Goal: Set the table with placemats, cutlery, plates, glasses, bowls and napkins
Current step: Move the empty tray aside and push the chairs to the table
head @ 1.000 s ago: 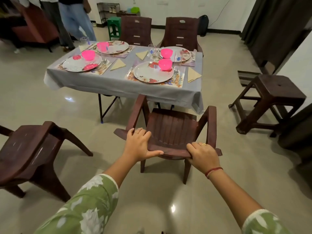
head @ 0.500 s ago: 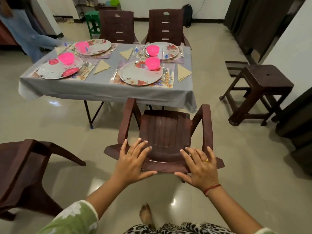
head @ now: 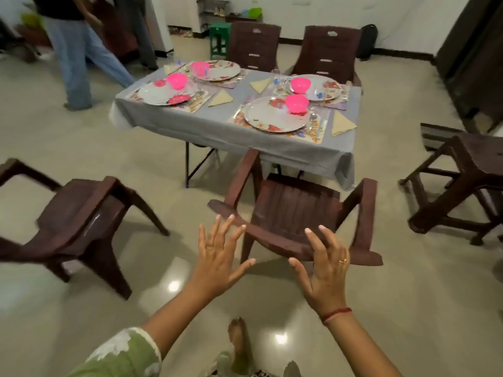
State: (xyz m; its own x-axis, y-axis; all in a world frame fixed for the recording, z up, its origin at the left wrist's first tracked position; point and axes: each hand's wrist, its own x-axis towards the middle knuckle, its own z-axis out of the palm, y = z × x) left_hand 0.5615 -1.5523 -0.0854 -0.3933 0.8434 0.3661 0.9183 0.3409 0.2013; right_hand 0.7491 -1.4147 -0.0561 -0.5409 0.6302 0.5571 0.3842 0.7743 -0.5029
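Observation:
A table under a grey cloth (head: 212,131) carries several place settings. Each has a floral placemat (head: 315,133), a flowered plate (head: 272,115), a pink bowl (head: 297,103), cutlery (head: 313,119) and a folded beige napkin (head: 341,123). Clear glasses (head: 280,83) stand between the far settings. A brown plastic chair (head: 294,210) faces the table's near side. My left hand (head: 217,257) and my right hand (head: 324,270) hover with spread fingers just behind the chair's back, holding nothing.
Another brown chair (head: 79,213) stands at the left and a brown stool (head: 468,175) at the right. Two chairs (head: 326,50) sit at the table's far side, with a green stool (head: 219,39) behind. A person in jeans (head: 79,61) walks at the far left.
Both hands have let go of the chair's back and drawn away with fingers spread. The chair stands nearer the table. My view has shifted and the person at the back has moved.

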